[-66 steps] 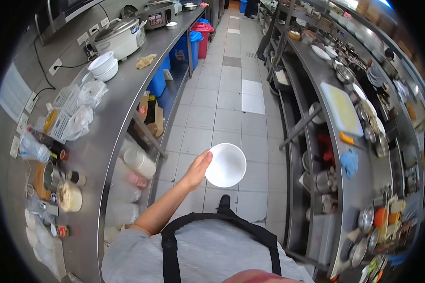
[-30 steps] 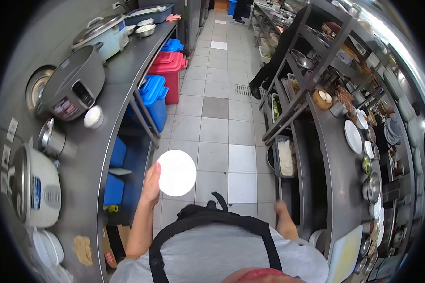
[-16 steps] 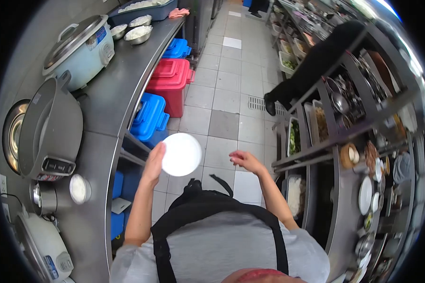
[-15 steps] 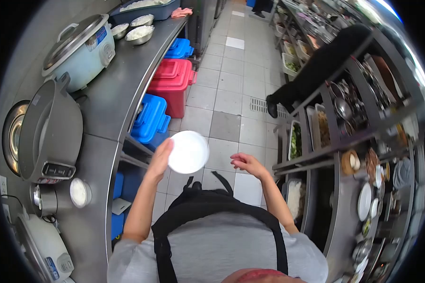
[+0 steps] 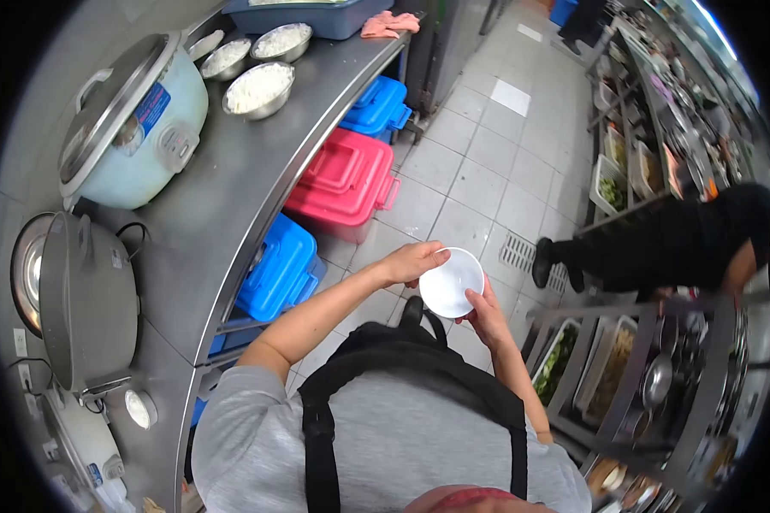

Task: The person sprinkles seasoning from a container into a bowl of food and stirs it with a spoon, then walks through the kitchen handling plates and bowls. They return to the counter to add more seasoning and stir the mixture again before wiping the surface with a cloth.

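Note:
A white bowl (image 5: 450, 284) is held in front of my body, its inside facing up towards me, and I see nothing in it. My left hand (image 5: 414, 262) grips its left rim, thumb on top and fingers underneath. On the lower right side, my right hand (image 5: 485, 315) is closed on the same bowl, its thumb reaching over the rim. The fingers under the bowl are partly hidden. Both hands are over the tiled floor, away from the steel counter (image 5: 175, 256) on the left.
On the counter stand a light-blue rice cooker (image 5: 141, 128), a grey pot (image 5: 94, 291) and metal bowls of rice (image 5: 259, 90). Lidded bins, red (image 5: 342, 179) and blue (image 5: 278, 265), sit below. A person in black (image 5: 667, 248) stands at right beside shelving with food trays (image 5: 607, 368).
My right hand has come from apart and empty to grip the bowl. The bowl has moved right with my left hand. My view has turned, and the counter bowls look nearer.

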